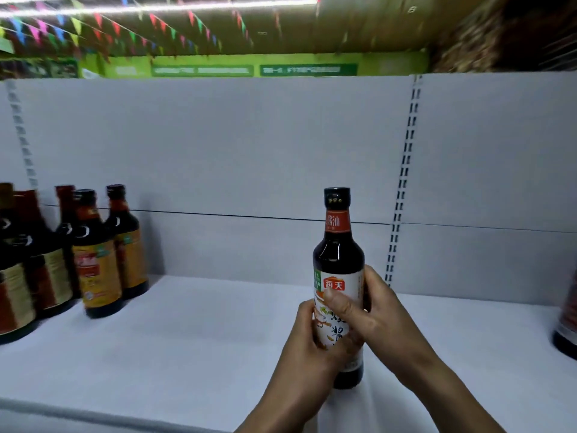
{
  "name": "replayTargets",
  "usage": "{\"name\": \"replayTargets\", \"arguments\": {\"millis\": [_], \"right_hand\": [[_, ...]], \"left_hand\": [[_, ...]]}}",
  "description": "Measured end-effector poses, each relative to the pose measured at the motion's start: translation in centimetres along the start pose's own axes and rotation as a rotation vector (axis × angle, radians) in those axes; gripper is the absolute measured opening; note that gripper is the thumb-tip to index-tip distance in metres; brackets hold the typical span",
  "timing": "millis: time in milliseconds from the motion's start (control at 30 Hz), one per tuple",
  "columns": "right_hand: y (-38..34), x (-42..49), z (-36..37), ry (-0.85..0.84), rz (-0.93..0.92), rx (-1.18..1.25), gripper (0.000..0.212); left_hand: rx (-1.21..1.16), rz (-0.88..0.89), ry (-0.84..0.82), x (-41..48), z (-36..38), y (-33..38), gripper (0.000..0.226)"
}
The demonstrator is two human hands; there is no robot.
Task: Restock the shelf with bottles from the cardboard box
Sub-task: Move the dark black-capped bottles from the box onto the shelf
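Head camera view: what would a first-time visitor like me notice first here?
The left hand and right hand grip one dark soy sauce bottle with a white label, upright at the centre of the white shelf. A cluster of dark bottles with orange labels stands at the shelf's far left, and coloured bunting hangs overhead.
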State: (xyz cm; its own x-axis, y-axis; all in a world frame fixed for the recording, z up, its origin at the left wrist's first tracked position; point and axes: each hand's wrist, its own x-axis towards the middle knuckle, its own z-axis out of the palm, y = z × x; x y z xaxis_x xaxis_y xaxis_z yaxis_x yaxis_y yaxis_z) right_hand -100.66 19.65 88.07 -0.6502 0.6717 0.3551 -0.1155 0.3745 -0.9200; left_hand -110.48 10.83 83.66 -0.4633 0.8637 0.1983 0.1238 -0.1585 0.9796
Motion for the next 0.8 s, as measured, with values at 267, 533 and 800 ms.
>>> {"name": "replayTargets", "arguments": {"millis": [267, 533, 800], "right_hand": [[3.2, 0.4, -1.7, 0.144, 0.057, -0.043, 0.031], [5.1, 1.2, -3.7, 0.181, 0.068, -0.084, 0.045], [6.9, 3.0, -5.9, 0.105, 0.236, -0.306, 0.060]], "left_hand": [[0.000, -0.034, -0.129, 3.0, 1.8, -2.7, 0.043], [0.036, 0.002, -0.235, 5.5, 3.7, -4.0, 0.050], [0.109, 0.010, -0.280, 9.3, 4.0, -5.3, 0.055]]}}
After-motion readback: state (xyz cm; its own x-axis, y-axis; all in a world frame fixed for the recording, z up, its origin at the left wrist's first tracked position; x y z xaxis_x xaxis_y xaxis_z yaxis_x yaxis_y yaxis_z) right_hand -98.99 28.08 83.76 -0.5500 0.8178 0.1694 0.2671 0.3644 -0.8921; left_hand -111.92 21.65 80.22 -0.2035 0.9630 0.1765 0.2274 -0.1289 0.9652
